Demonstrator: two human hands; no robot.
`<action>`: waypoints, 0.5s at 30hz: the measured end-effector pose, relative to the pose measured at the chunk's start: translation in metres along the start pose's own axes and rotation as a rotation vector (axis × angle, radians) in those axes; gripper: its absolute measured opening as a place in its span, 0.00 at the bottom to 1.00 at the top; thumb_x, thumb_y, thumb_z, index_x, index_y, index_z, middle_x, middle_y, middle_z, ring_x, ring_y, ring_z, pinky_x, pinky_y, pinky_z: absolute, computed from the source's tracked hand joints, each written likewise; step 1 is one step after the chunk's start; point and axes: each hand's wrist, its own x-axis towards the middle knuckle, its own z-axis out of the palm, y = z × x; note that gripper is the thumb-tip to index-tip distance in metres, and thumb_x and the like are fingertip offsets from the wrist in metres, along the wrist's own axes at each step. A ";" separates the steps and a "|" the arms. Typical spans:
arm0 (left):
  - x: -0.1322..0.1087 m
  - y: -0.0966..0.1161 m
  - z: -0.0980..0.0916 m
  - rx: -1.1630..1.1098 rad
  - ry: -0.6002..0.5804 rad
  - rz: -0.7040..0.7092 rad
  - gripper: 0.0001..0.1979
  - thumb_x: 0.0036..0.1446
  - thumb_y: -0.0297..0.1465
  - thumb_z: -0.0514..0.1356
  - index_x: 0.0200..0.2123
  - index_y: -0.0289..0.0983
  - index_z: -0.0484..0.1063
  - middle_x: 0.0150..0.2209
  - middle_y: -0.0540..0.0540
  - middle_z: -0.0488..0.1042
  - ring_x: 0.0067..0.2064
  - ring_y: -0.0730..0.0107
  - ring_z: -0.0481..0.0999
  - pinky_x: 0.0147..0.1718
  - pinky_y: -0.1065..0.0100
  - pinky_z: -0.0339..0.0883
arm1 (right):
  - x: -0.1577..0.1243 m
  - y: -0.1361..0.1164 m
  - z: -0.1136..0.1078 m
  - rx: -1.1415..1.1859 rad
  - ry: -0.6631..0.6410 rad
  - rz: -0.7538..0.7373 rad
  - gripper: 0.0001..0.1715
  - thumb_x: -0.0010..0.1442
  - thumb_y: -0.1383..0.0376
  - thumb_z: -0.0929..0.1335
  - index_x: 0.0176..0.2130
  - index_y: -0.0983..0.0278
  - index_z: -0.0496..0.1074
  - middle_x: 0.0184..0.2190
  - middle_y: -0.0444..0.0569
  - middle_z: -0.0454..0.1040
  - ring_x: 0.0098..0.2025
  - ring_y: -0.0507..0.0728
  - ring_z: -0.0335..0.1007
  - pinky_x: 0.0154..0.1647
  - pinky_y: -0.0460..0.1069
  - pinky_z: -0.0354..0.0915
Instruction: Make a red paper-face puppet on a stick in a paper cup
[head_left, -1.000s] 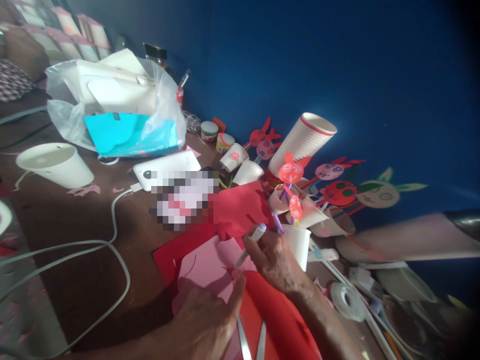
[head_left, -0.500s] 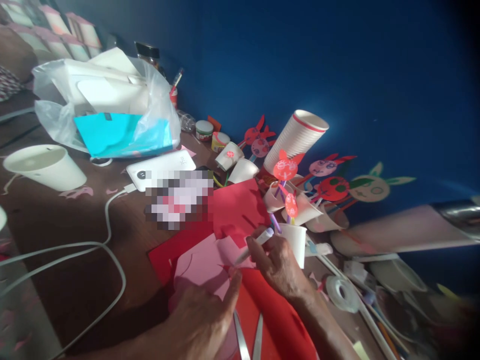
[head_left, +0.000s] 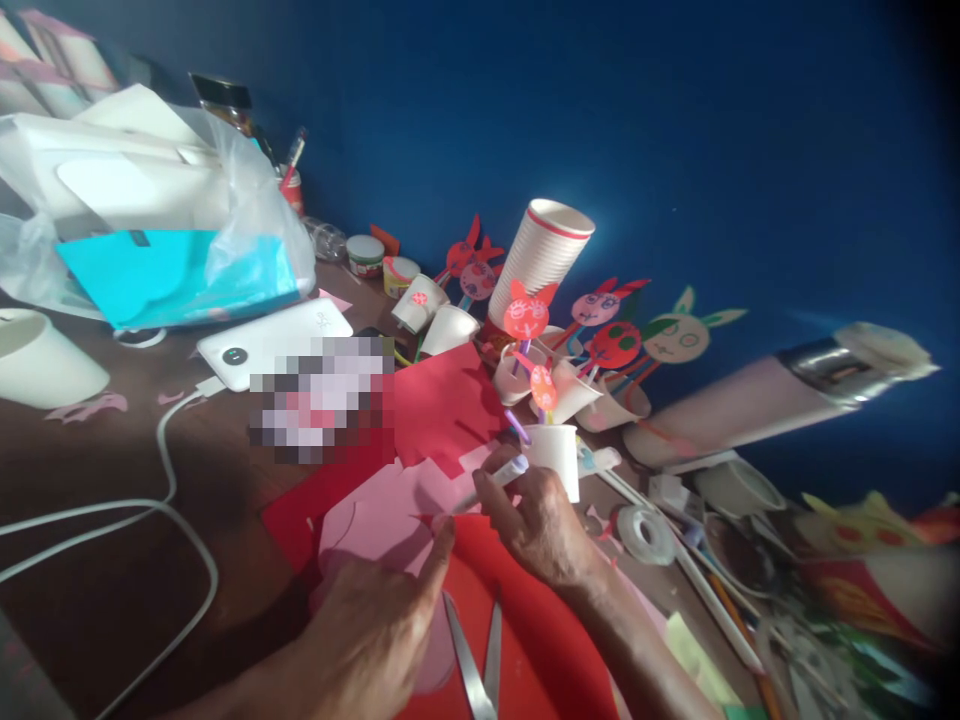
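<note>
R hand [head_left: 534, 515] held a pen [head_left: 516, 466] in a narrow pinch over the pink paper [head_left: 367, 530], tip contact unclear; L hand [head_left: 375, 620], thumb spread wide, gripping nothing visible, lay on the pink paper; red paper [head_left: 442, 400] sat under & beyond the pink paper; scissors [head_left: 466, 655], blades apart, just nearer than it; done, apparently: several stick faces [head_left: 526, 316] in cups [head_left: 555, 460], beyond & right of it; pink paper itself seemed mid-work; amt of marking/cutting left couldn't be judged.
</note>
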 end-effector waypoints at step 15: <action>-0.001 -0.001 0.004 0.007 0.179 -0.019 0.38 0.52 0.23 0.51 0.64 0.32 0.39 0.30 0.40 0.75 0.29 0.58 0.76 0.32 0.58 0.68 | -0.036 -0.001 -0.010 0.105 0.148 0.093 0.13 0.62 0.62 0.60 0.30 0.65 0.67 0.21 0.44 0.70 0.22 0.49 0.66 0.22 0.42 0.60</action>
